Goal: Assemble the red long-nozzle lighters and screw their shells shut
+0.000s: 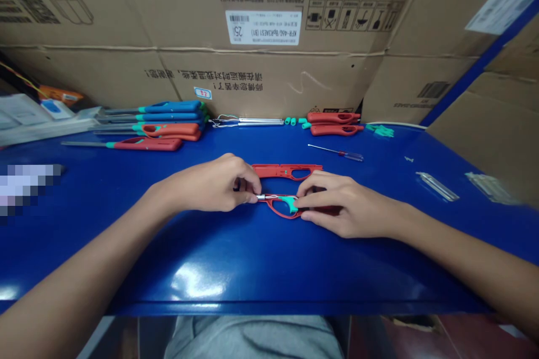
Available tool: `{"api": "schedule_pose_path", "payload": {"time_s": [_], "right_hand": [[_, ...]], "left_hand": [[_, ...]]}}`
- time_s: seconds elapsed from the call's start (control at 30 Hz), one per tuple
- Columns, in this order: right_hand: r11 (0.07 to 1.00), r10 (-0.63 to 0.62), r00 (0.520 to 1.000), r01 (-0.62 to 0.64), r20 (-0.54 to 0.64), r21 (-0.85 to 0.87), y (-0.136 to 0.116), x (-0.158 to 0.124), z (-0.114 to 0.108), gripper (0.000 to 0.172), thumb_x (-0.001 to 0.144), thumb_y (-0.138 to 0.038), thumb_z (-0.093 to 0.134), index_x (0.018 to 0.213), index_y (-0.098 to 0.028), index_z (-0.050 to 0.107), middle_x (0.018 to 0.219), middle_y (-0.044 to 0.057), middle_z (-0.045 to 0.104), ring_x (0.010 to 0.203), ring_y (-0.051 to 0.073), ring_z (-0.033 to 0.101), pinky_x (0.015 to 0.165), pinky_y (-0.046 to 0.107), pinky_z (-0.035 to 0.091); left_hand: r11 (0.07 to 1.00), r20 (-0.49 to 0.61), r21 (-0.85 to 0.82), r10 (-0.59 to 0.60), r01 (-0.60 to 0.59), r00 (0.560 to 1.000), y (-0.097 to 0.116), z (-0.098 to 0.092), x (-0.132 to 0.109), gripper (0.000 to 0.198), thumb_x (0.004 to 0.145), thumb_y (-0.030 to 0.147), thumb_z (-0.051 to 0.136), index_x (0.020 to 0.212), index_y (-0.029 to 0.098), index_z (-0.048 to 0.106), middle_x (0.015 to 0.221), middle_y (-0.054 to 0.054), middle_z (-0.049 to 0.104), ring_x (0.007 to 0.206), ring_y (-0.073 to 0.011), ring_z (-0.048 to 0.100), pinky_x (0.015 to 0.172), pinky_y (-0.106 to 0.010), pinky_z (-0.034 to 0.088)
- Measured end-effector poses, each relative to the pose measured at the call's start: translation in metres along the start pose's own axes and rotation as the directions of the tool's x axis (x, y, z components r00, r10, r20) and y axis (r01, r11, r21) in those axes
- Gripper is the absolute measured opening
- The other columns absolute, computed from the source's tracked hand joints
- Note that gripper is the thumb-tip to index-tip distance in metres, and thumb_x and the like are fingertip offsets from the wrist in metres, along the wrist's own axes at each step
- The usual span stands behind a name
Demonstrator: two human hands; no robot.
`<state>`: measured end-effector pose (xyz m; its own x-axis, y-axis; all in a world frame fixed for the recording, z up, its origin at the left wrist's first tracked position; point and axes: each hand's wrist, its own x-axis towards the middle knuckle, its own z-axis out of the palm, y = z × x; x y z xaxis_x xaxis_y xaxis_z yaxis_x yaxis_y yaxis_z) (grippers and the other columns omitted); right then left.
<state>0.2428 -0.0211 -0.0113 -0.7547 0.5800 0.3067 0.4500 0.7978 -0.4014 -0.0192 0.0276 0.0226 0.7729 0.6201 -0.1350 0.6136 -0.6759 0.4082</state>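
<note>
Red casing (pixel 283 215), pinched in left hand (pixel 223 184) and right hand (pixel 343 205); loose half (pixel 272 171) just beyond; screwdriver (pixel 350 155) farther right.

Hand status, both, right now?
Left hand: closed, thumb and finger pinching the silver piece.
Right hand: closed, holding the nearer red handle half beside the green trigger.

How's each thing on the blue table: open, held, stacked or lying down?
Left hand: pinching the silver piece
Right hand: holding the red shell
Red shell: open, white wire showing
Green trigger: in the shell
Other red half: lying apart, farther back
Screwdriver: lying flat
Blue handles: piled up
</note>
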Motion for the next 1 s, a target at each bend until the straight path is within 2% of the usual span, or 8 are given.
{"api": "schedule_pose_path", "payload": {"time_s": [0.43,0.73,0.87,1.0], "right_hand": [[1.0,-0.005,1.0,0.005,0.006,0.006,0.0007,0.0006,-0.0002,0.018,0.091,-0.019,0.059,0.102,-0.018,0.073,0.104,0.008,0.065,0.094,0.015,0.061,0.088,0.027,0.048],[1.0,0.001,1.0,-0.001,0.014,0.009,-0.001,0.0019,0.0011,0.019,0.091,-0.02,0.058,0.104,-0.018,0.072,0.107,0.007,0.065,0.099,0.016,0.061,0.092,0.029,0.048],[1.0,0.009,1.0,-0.009,0.03,0.001,-0.0014,0.0019,0.0014,0.019,0.091,-0.02,0.057,0.105,-0.019,0.07,0.11,0.007,0.066,0.104,0.017,0.06,0.095,0.031,0.047],[1.0,0.008,1.0,-0.009,0.027,0.005,-0.0012,0.0013,0.0018,0.019,0.091,-0.019,0.057,0.107,-0.018,0.067,0.11,0.007,0.067,0.104,0.017,0.06,0.095,0.033,0.047]], "left_hand": [[0.999,-0.031,-0.02,0.029,-0.03,0.999,-0.0006,0.0038,0.0036,0.013,0.082,0.019,0.063,0.088,0.02,0.074,0.083,-0.001,0.073,0.071,-0.0128,0.064,0.067,-0.022,0.046],[1.0,0.0,-0.001,-0.023,0.023,1.0,-0.0012,0.0019,0.0016,0.011,0.083,0.024,0.064,0.083,0.02,0.074,0.08,0.001,0.073,0.07,-0.0117,0.064,0.065,-0.021,0.046],[0.999,0.013,0.024,-0.031,0.031,0.999,0.0026,0.0002,0.0001,0.013,0.08,0.023,0.063,0.087,0.021,0.073,0.078,0.002,0.071,0.069,-0.0108,0.063,0.064,-0.02,0.045],[0.999,-0.028,0.046,0.0,0.001,1.0,0.0074,0.0041,0.0019,0.024,0.08,0.033,0.063,0.099,0.02,0.071,0.08,0.0,0.068,0.068,-0.0124,0.06,0.062,-0.022,0.043]]}}
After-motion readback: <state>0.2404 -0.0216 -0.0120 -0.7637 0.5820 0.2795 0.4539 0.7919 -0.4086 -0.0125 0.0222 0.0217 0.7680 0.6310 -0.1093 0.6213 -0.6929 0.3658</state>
